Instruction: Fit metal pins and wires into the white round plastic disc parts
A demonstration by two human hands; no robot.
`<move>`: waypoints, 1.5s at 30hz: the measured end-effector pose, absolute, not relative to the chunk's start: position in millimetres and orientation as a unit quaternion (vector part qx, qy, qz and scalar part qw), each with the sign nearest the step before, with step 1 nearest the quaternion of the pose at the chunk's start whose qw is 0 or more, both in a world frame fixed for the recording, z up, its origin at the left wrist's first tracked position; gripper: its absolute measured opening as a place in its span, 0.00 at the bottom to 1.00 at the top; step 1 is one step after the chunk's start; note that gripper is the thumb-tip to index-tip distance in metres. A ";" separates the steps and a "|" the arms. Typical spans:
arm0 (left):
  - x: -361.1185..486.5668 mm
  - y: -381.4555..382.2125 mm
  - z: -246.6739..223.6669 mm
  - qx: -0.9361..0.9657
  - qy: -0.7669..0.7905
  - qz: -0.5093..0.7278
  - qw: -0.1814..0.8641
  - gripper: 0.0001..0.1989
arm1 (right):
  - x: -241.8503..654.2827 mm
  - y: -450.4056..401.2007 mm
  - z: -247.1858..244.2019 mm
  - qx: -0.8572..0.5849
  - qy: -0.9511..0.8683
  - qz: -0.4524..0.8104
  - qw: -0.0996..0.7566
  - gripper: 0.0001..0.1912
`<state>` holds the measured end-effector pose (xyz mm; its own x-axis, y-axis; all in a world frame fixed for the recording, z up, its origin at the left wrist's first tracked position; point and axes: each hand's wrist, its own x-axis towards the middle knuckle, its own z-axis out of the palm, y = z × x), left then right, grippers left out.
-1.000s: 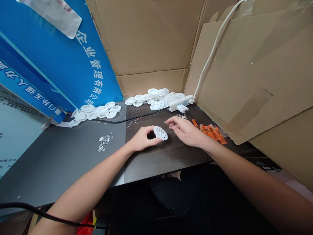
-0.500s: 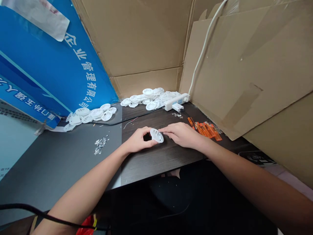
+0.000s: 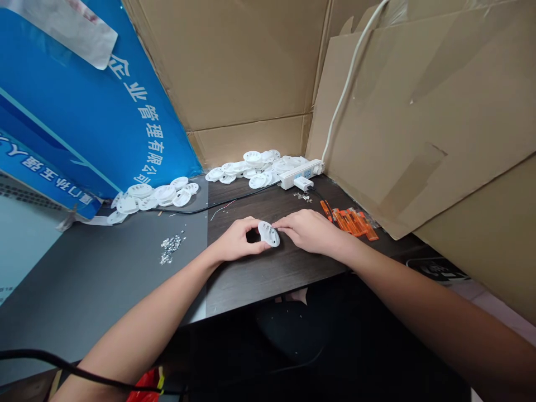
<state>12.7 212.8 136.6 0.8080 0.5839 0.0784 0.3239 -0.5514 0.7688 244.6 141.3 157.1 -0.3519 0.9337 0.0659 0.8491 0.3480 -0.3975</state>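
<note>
Between the thumb and fingers of my left hand (image 3: pixel 239 240) is a white oval plastic piece (image 3: pixel 268 234) with small slots in its face, held tilted above the dark table. My right hand (image 3: pixel 307 230) has its fingers pinched together at the piece's upper right edge; whatever they hold, if anything, is too small to make out. Small shiny metal bits (image 3: pixel 171 248) lie in a loose heap left of my left hand. Beyond my right hand, more small bits (image 3: pixel 302 196) are scattered near the power strip.
Similar white pieces are piled at the back (image 3: pixel 255 167) and back left (image 3: pixel 157 194). A white power strip (image 3: pixel 301 173) with a plug stands before the cardboard wall (image 3: pixel 251 61). Orange strips (image 3: pixel 350 221) lie at right. A black cable (image 3: pixel 226 202) crosses the table.
The white plastic piece has tilted slightly in my left hand. My right fingertips stay at its edge, having shifted very little.
</note>
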 end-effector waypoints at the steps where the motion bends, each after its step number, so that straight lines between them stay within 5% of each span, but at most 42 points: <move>1: 13.4 212.0 137.4 0.869 0.262 0.161 0.387 0.19 | 243.5 141.1 157.9 -0.554 -0.809 0.139 0.138 0.19; 10: 16.8 209.9 140.9 0.904 0.226 0.128 0.340 0.13 | 237.1 142.9 162.4 -0.528 -0.832 0.114 0.129 0.14; 30: 13.4 215.0 134.7 0.852 0.251 0.154 0.433 0.20 | 250.2 141.7 163.9 -0.536 -0.810 0.168 0.169 0.15; 45: 16.3 210.1 138.7 0.849 0.257 0.146 0.437 0.22 | 234.7 137.6 170.8 -0.565 -0.810 0.132 0.083 0.14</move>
<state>16.3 210.1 138.7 0.8252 0.5644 0.0227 0.3096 -0.4854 0.8176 234.7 137.6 170.8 -0.3472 0.9377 -0.0146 0.8935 0.3261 -0.3087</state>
